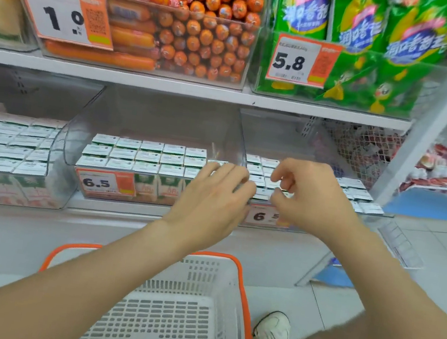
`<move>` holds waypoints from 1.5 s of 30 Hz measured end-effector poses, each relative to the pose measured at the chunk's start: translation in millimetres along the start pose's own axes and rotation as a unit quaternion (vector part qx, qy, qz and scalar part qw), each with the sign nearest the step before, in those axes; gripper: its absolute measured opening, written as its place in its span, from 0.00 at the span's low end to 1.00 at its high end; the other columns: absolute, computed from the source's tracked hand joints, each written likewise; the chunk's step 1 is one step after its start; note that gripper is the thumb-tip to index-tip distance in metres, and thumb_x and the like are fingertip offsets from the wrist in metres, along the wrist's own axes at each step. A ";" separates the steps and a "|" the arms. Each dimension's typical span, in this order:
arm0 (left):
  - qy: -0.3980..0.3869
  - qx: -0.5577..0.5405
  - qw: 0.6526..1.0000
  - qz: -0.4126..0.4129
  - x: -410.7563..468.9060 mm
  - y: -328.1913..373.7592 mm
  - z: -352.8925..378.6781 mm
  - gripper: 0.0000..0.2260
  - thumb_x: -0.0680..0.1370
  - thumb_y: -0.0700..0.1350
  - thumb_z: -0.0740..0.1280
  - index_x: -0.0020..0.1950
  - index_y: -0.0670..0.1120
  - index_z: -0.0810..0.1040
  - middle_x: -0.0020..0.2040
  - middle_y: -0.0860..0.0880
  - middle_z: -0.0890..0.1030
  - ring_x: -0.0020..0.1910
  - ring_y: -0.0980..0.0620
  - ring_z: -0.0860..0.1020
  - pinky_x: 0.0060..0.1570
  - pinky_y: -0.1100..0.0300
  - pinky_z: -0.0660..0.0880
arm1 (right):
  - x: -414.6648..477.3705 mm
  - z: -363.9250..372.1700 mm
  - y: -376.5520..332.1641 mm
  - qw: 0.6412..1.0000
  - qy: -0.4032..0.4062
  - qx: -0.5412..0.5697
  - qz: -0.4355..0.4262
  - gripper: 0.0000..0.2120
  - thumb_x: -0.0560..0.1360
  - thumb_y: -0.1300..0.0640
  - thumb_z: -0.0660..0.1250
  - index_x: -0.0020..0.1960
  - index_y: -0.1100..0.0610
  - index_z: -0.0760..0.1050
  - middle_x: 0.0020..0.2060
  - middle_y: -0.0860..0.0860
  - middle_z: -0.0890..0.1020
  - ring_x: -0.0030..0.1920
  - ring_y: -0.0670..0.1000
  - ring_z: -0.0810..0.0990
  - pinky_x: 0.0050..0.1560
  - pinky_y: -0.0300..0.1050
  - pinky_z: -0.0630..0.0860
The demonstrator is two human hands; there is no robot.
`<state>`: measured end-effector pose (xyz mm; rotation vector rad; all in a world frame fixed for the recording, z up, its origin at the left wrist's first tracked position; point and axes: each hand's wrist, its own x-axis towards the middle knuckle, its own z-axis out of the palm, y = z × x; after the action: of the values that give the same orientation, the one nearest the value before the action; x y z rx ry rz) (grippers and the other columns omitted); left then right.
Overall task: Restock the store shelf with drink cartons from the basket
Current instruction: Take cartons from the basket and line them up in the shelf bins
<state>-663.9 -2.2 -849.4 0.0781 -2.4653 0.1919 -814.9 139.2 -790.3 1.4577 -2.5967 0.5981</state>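
Three clear plastic bins sit side by side on the lower shelf (113, 207), each packed with upright drink cartons whose flat white tops form a grid. The middle bin (84, 132) shows three rows of five cartons (143, 156), with one more top at its right end. The left bin (55, 191) and right bin (278, 137) hold the same boxy cartons; their count is unclear. Two orange-edged tags (105, 183) reading 6.5 hang on the bin fronts, the right one partly hidden.

The left hand (212, 199) reaches over the wall between the middle and right bins, fingers nearly straight and slightly apart, tips on the carton tops. The right hand (310, 198) is over the right bin, its fingers (280, 176) curled with the thumb below them. Whether they pinch a carton I cannot tell.

Below, on the tiled floor, stands the basket (246, 287): white slotted plastic with an orange rim, beside one white shoe (270, 335).

Above, one clear bin holds orange sausages (206, 37), round ends outward; another holds three glossy green bags (352, 18).
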 end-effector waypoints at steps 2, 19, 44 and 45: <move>-0.002 -0.002 1.000 0.010 16.7 19.0 13.7 0.06 0.78 0.46 0.69 0.52 0.45 0.78 0.53 0.46 0.78 0.53 0.41 0.77 0.58 0.47 0.70 | -4.5 -5.4 34.1 0.998 -0.050 -0.043 0.020 0.15 0.65 0.49 0.77 0.49 0.47 0.79 0.40 0.42 0.76 0.44 0.50 0.78 0.44 0.49 0.77; -0.080 0.147 0.985 -0.043 32.8 41.0 43.8 0.16 0.69 0.36 0.76 0.51 0.46 0.73 0.40 0.46 0.74 0.42 0.42 0.70 0.42 0.50 0.59 | -4.0 20.8 98.2 0.985 -0.043 -0.160 -0.056 0.12 0.74 0.58 0.76 0.46 0.50 0.72 0.45 0.47 0.79 0.49 0.55 0.77 0.40 0.49 0.73; 0.018 0.082 0.996 -0.033 -1.1 -34.7 3.1 0.05 0.78 0.41 0.68 0.53 0.46 0.79 0.49 0.47 0.80 0.50 0.41 0.76 0.48 0.48 0.69 | 7.0 33.9 -33.6 0.998 0.024 0.008 -0.062 0.16 0.69 0.66 0.66 0.55 0.57 0.71 0.51 0.55 0.74 0.51 0.59 0.72 0.47 0.54 0.71; 0.017 0.081 0.995 -0.048 -11.4 -44.9 -8.7 0.06 0.77 0.40 0.67 0.53 0.46 0.79 0.48 0.47 0.79 0.49 0.41 0.76 0.48 0.48 0.69 | 3.5 39.5 -54.2 0.996 0.022 0.028 -0.085 0.13 0.70 0.65 0.66 0.54 0.57 0.72 0.51 0.54 0.74 0.51 0.59 0.73 0.47 0.54 0.72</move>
<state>-645.0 -45.0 -844.5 0.2611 -2.4022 0.3479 -767.4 96.1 -810.0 1.6412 -2.4101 0.6790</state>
